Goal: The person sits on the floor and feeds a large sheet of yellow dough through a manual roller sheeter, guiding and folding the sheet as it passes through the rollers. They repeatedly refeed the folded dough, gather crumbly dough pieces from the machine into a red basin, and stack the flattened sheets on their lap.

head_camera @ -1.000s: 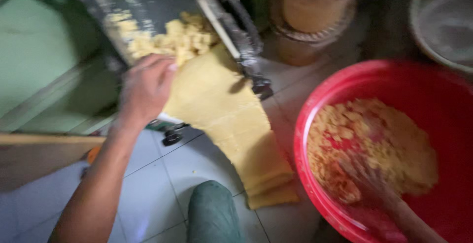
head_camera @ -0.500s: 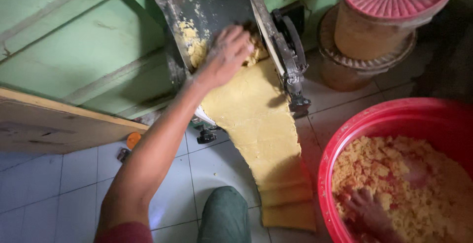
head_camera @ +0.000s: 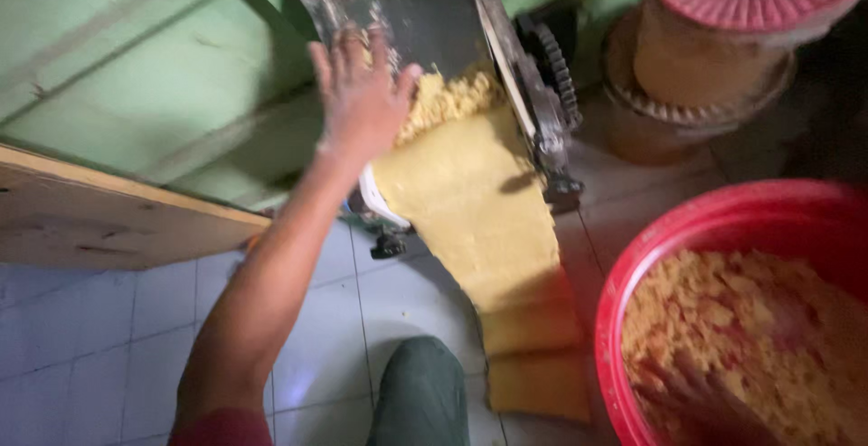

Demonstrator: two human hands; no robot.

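Fingers (head_camera: 348, 53) spread on metal chute (head_camera: 407, 12) w/ crumbly dough (head_camera: 448, 98), tiled floor (head_camera: 117, 319) below.

**One head-worn view, looking steeply down**

A single camera sits on the person's head and faces down and forward, close to the work. The left hand (head_camera: 362, 93) lies near the top centre, on the metal chute (head_camera: 407, 12) above the yellow dough sheet (head_camera: 479, 211). The tiled floor (head_camera: 108, 347) fills the lower left; a red basin (head_camera: 633, 283) is cut off by the right edge. The person's knee (head_camera: 420, 396) shows at the bottom.
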